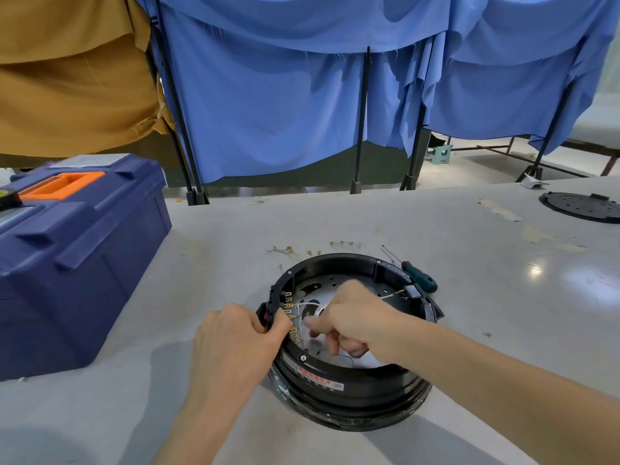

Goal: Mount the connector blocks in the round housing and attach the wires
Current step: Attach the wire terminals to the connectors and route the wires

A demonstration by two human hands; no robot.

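looking down through the head camera, i see the round housing (352, 380) sitting on the grey table (469, 236), and i place everything else around it. my left hand (235, 344) grips the housing's left rim, thumb and fingers closed over the wall right where a black connector block (275, 298) with a row of brass terminals (291, 317) is mounted. my right hand (352, 317) reaches inside the housing, fingers pinched narrow on a thin white wire (307, 305) that loops toward those terminals. at the housing's far right inner wall sits a second small block (412, 292) with a wire running to it. just behind the housing's right edge lies a green-handled screwdriver (419, 276). behind the housing, loose brass terminals and short wire pieces (292, 251) are scattered on the table. well to the housing's left stands a blue toolbox (77, 256) with an orange handle. far behind and to the right of the housing rests a black round cover (580, 207). blue curtains (285, 95) hang beyond the table.
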